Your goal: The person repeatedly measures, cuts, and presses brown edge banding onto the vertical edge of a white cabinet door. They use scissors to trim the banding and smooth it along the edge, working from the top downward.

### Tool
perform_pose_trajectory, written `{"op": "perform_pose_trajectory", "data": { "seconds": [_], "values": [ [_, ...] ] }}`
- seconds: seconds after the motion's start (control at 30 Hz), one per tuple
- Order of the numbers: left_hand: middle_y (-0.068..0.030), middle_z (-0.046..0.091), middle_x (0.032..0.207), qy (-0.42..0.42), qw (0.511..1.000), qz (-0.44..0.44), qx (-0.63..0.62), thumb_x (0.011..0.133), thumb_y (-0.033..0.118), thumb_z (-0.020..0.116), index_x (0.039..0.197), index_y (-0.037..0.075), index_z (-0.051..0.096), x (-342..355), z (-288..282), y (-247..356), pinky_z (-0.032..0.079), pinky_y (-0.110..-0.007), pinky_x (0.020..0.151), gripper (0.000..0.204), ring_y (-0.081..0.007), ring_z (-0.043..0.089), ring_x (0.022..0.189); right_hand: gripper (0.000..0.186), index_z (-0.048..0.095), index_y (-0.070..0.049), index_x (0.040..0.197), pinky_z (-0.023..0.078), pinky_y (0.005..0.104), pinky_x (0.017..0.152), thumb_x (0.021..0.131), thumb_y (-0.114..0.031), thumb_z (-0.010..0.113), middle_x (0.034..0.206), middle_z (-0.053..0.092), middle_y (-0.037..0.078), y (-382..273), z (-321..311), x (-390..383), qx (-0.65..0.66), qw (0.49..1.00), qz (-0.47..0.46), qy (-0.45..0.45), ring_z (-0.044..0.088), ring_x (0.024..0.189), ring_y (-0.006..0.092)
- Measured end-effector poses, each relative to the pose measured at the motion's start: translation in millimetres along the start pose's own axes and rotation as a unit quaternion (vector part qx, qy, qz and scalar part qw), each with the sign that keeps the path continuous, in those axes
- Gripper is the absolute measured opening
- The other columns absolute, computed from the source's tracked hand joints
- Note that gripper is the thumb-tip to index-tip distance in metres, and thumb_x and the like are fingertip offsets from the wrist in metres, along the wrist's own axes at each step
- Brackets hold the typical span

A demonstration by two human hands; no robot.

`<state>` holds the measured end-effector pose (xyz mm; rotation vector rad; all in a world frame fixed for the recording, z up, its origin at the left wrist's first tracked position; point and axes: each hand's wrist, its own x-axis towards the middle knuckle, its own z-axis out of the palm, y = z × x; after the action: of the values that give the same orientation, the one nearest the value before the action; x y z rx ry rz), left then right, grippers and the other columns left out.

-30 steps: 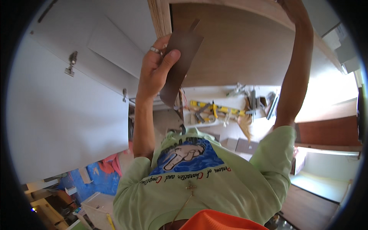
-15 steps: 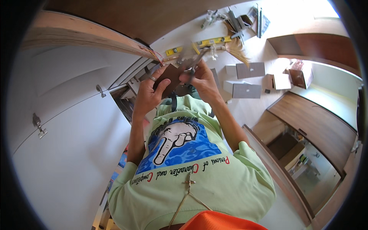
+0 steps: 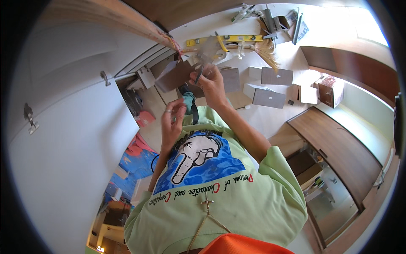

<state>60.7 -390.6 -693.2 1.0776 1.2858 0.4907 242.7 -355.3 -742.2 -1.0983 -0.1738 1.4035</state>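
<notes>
My right hand (image 3: 211,84) is closed around a slim dark object (image 3: 198,75). A grey, smeared shape (image 3: 208,50) extends beyond its fingers, and its kind cannot be made out. Lower and closer to my body, my left hand (image 3: 172,118) has its thumb apart from slightly curled fingers, with nothing visible in them and a ring on one finger. Just beyond the left hand is a brown panel with a white side (image 3: 173,77), apart from its fingers. Between the hands, a teal shoe or cloth with a dark strap (image 3: 189,101) shows below.
A yellow spirit level (image 3: 241,38) and a straw broom (image 3: 266,53) lie on the floor ahead. Several grey-brown drawer-like boxes (image 3: 268,98) stand at the right. A white hinged door (image 3: 72,156) fills the left, and a wooden cabinet (image 3: 338,144) stands at the far right.
My left hand has come away from beside the right hand, down toward my body, and its fingers have loosened. My right hand has shifted slightly left, still gripping the dark object. The view has tilted.
</notes>
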Motion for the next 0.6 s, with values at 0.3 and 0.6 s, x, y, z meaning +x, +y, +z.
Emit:
{"op": "perform_pose_trajectory", "data": {
  "seconds": [0.3,0.6],
  "values": [
    [-0.0018,0.068,0.118,-0.01,0.826,0.061,-0.56,0.101,0.034,0.064,0.132,0.01,0.057,79,35,-25,0.05,-0.032,0.092,0.04,-0.0135,0.064,0.105,0.02,0.053,-0.006,0.113,0.06,0.0366,0.088,0.098,-0.005,0.065,0.108,0.068,0.01,9,2,-20,-0.016,0.999,0.039,0.002,0.07,0.094,0.0208],
    [0.0,0.071,0.102,0.135,0.882,0.064,-0.448,0.089,0.02,0.076,0.111,0.012,0.067,77,23,1,0.048,-0.029,0.073,0.025,-0.0111,0.067,0.09,0.044,0.063,-0.008,0.106,0.045,0.0237,0.063,0.089,-0.046,0.076,0.094,0.068,0.006,-57,-108,-38,-0.234,0.94,0.108,-0.226,0.058,0.073,0.0098]
  ]
}}
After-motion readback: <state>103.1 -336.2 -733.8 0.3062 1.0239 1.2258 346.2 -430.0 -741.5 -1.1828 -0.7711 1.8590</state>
